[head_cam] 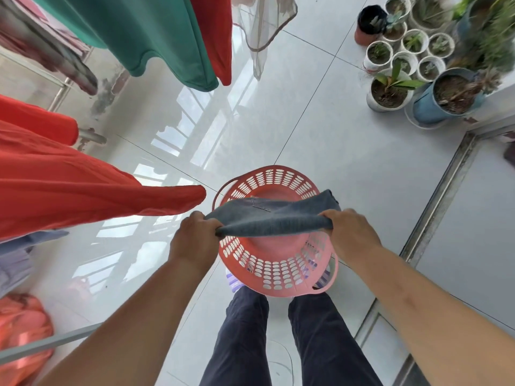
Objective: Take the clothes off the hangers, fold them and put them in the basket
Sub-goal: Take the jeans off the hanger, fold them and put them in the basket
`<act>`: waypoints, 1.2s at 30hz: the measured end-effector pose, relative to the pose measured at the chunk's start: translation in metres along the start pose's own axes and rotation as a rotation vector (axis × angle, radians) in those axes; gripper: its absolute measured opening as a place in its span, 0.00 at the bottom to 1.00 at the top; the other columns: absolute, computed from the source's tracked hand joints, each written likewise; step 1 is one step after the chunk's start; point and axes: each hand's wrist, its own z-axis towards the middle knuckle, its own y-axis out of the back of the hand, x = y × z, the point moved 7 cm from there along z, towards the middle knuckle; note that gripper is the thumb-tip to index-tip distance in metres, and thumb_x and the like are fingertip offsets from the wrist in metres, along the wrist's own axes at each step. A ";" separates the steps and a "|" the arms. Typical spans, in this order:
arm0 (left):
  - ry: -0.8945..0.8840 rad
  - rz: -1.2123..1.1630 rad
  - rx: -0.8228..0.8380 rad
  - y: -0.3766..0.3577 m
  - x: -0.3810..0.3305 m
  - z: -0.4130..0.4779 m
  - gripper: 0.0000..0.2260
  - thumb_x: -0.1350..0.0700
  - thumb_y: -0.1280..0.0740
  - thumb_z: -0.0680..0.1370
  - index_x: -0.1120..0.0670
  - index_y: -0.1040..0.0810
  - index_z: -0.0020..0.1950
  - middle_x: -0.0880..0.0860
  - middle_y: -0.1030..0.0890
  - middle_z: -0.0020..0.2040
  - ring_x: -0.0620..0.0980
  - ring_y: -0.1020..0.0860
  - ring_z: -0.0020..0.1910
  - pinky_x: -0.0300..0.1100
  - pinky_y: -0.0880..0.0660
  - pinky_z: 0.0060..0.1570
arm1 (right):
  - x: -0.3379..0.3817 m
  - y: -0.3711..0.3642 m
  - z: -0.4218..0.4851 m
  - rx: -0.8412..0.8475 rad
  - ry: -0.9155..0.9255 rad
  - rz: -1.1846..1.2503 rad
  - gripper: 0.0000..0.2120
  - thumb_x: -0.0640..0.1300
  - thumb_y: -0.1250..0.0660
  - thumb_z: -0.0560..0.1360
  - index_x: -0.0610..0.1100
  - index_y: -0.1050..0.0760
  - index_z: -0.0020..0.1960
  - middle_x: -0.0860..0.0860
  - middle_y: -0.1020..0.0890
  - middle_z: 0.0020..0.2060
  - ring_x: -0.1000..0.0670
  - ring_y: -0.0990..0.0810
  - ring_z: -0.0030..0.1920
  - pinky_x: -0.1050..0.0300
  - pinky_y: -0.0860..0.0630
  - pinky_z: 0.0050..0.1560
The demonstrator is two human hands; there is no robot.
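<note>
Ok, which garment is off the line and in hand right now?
The blue-grey garment, stretched between left hand and right hand over the pink basket; the red garment and green garment hang at left.

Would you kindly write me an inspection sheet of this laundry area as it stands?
Surface: glossy white tiled floor; the pink basket stands on it.
Job's things: blue-grey garment held over the pink basket; red garment and green garment hang at left.
Clutter: orange bundle at lower left.
Grippers: left hand and right hand each grip one end of the blue-grey garment.
Cables: nothing seen.
Surroundings: potted plants at far right.
</note>
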 end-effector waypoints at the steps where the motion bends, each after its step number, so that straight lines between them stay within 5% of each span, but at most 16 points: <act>1: -0.003 -0.018 -0.016 0.004 -0.001 0.001 0.10 0.50 0.37 0.81 0.50 0.17 0.56 0.54 0.24 0.53 0.50 0.27 0.46 0.41 0.29 0.43 | 0.000 0.004 0.000 -0.017 0.005 0.005 0.13 0.44 0.40 0.81 0.51 0.25 0.64 0.45 0.25 0.48 0.44 0.24 0.52 0.56 0.27 0.46; 4: -0.018 -0.042 -0.022 0.002 0.000 -0.003 0.11 0.49 0.36 0.80 0.49 0.18 0.58 0.54 0.24 0.53 0.48 0.29 0.45 0.41 0.29 0.44 | 0.000 0.006 -0.006 -0.045 0.021 0.024 0.17 0.45 0.40 0.82 0.53 0.28 0.69 0.45 0.24 0.53 0.44 0.26 0.55 0.55 0.27 0.48; 7: -0.005 -0.029 0.018 -0.017 0.007 -0.008 0.12 0.52 0.36 0.80 0.49 0.20 0.63 0.54 0.25 0.56 0.53 0.26 0.55 0.48 0.26 0.51 | -0.003 -0.007 -0.014 -0.015 0.018 0.012 0.19 0.46 0.41 0.82 0.54 0.32 0.72 0.46 0.26 0.55 0.45 0.29 0.59 0.53 0.25 0.52; 12: 0.016 -0.009 0.158 -0.084 0.027 -0.009 0.15 0.55 0.37 0.81 0.46 0.22 0.66 0.51 0.27 0.56 0.52 0.29 0.60 0.48 0.25 0.55 | -0.016 -0.058 -0.008 0.178 -0.022 -0.062 0.21 0.49 0.45 0.82 0.55 0.38 0.75 0.47 0.28 0.60 0.46 0.32 0.63 0.54 0.26 0.56; 21: 0.051 0.016 0.379 -0.189 0.054 -0.009 0.13 0.54 0.37 0.80 0.41 0.22 0.61 0.47 0.29 0.53 0.49 0.28 0.59 0.43 0.25 0.54 | -0.047 -0.154 0.008 0.458 -0.103 -0.138 0.22 0.42 0.40 0.78 0.58 0.31 0.70 0.48 0.28 0.57 0.45 0.30 0.62 0.50 0.25 0.57; 26: 0.064 -0.008 0.348 -0.203 0.060 0.009 0.11 0.53 0.36 0.80 0.43 0.22 0.60 0.47 0.25 0.57 0.50 0.26 0.59 0.44 0.24 0.56 | -0.051 -0.168 0.025 0.474 -0.133 -0.155 0.23 0.41 0.39 0.76 0.56 0.30 0.69 0.47 0.27 0.56 0.44 0.27 0.59 0.50 0.24 0.55; 31: 0.079 -0.066 0.254 -0.201 0.054 0.062 0.08 0.55 0.34 0.77 0.48 0.19 0.53 0.50 0.22 0.51 0.52 0.22 0.50 0.46 0.21 0.50 | -0.052 -0.167 0.063 0.453 -0.204 -0.222 0.19 0.40 0.40 0.79 0.49 0.32 0.69 0.45 0.27 0.62 0.42 0.23 0.60 0.50 0.24 0.53; 36: 0.120 -0.030 0.183 -0.203 0.048 0.117 0.12 0.54 0.39 0.77 0.48 0.20 0.57 0.54 0.20 0.50 0.57 0.21 0.47 0.54 0.20 0.50 | -0.052 -0.162 0.113 0.412 -0.286 -0.282 0.18 0.38 0.38 0.79 0.43 0.30 0.68 0.44 0.23 0.63 0.41 0.23 0.62 0.48 0.24 0.54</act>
